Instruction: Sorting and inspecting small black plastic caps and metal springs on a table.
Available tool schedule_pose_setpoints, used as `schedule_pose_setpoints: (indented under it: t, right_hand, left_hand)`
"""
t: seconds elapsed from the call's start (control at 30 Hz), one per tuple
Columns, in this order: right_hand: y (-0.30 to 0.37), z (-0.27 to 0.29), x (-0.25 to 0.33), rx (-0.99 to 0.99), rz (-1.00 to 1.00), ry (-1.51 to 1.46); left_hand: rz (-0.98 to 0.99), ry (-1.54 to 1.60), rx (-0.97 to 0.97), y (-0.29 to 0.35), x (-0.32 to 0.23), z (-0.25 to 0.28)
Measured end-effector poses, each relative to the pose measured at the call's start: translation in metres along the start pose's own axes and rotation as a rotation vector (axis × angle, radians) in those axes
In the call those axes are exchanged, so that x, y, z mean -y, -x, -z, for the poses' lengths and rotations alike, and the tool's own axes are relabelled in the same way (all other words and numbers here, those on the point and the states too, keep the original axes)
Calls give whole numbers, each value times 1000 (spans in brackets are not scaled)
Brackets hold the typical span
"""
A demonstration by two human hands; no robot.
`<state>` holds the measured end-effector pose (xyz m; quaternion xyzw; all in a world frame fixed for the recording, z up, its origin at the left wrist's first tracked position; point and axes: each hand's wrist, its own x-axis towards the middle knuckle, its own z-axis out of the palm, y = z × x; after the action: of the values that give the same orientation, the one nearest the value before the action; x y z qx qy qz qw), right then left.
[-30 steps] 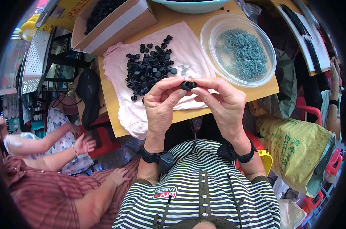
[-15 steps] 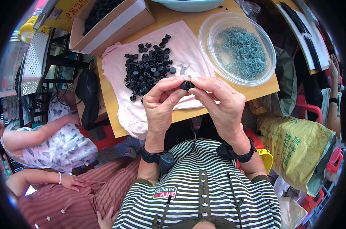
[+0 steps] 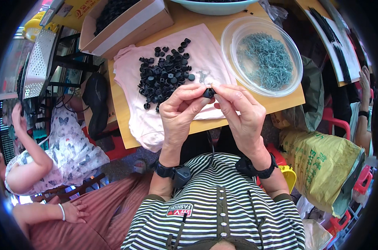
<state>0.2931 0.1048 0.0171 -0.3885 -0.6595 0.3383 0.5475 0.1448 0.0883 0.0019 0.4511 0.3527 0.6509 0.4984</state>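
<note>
Between my two hands, over the near part of a pink cloth (image 3: 132, 89), is a small black plastic cap (image 3: 209, 93). My left hand (image 3: 178, 110) pinches it from one side with thumb and fingertips. My right hand (image 3: 241, 110) grips it from the other side, thumb and index finger closed on it. Whether a screw is in the cap I cannot make out. A heap of black plastic caps (image 3: 166, 77) lies on the cloth beyond my left hand. Beside the heap are a few loose screws (image 3: 203, 76).
A round clear tub (image 3: 297, 77) full of grey screws stands at the right of the wooden table (image 3: 122, 133). At the back left is a cardboard box (image 3: 130, 27) of black parts, with a pale blue basin (image 3: 216, 6) beside it. A yellow sack (image 3: 322, 162) stands right. Other people sit left.
My hands have shifted very slightly with the cap still pinched between them. At the left, a person in a butterfly-print garment has raised an arm; another person's hand has moved.
</note>
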Motion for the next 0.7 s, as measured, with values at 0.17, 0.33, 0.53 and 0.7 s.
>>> schedule_pose_setpoints:
  t: [0.17,0.33,0.53,0.7]
  right_hand:
    - [2,-2,-2,3,-14,1]
    - [3,-6,-4,-2,39,-13]
    - [-2,-10,-13,18,111,53]
    - [-2,-16,-8,-21,165,121]
  left_hand:
    - [39,30,-1,2,1,2]
    - [101,13,-101,5,-3,-4]
    - [184,157,-163,8,-4,-9]
    - [155,201,-231,12,-6,-14]
